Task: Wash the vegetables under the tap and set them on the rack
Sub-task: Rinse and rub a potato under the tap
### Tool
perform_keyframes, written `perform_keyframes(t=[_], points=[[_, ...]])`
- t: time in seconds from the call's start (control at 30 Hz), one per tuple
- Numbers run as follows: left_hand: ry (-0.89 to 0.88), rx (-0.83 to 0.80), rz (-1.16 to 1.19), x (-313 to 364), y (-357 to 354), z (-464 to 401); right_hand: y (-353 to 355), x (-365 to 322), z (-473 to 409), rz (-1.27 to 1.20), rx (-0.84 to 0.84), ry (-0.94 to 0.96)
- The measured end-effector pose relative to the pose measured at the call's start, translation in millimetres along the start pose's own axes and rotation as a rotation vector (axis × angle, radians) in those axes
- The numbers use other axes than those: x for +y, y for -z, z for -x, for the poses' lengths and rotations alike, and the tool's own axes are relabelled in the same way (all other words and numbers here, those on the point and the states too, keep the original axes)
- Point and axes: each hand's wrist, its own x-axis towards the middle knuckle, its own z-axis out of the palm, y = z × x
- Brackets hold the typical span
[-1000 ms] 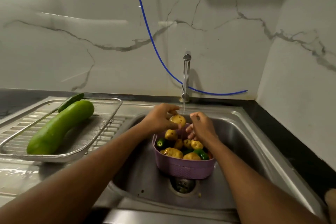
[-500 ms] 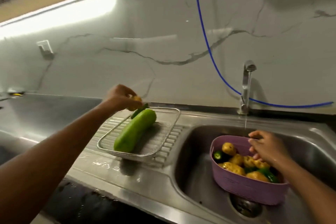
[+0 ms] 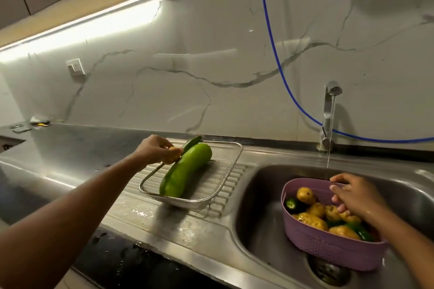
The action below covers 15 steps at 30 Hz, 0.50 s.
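My left hand [image 3: 153,150] grips a yellow potato [image 3: 172,156] just above the far left rim of the mesh rack [image 3: 218,178], beside a big green gourd [image 3: 185,170] and a dark cucumber [image 3: 192,142] lying in the rack. My right hand [image 3: 352,195] reaches into the purple basket [image 3: 328,244] in the sink, its curled fingers touching the potatoes [image 3: 314,211] there; I cannot see whether it holds one. Green peppers [image 3: 359,232] lie among them. Water runs from the tap [image 3: 328,110] onto the basket's far rim.
The steel sink [image 3: 263,230] has a drain [image 3: 328,270] under the basket. The ribbed draining board [image 3: 164,213] under the rack is wet. A blue hose [image 3: 279,65] hangs across the marble wall. Dark counter [image 3: 70,148] stretches left, with small items at its far corner.
My left hand carried a potato from under the tap over to the rack and has lowered it beside the gourd. My right hand stayed in the basket. The view swung left.
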Motion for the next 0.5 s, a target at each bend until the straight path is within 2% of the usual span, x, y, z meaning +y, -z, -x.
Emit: perform_keyframes(t=[0.13,0.3,0.5], points=[[0.035,-0.047,0.017,-1,3,-4,0,-1,0,0.011,-0.008,-0.006],[0.081,-0.231,-0.028,3,14,-3,0,1,0,0.016,-0.02,-0.017],[0.089,-0.337,-0.253,4,27,-9,-1,2,-1,0.021,-0.04,-0.021]])
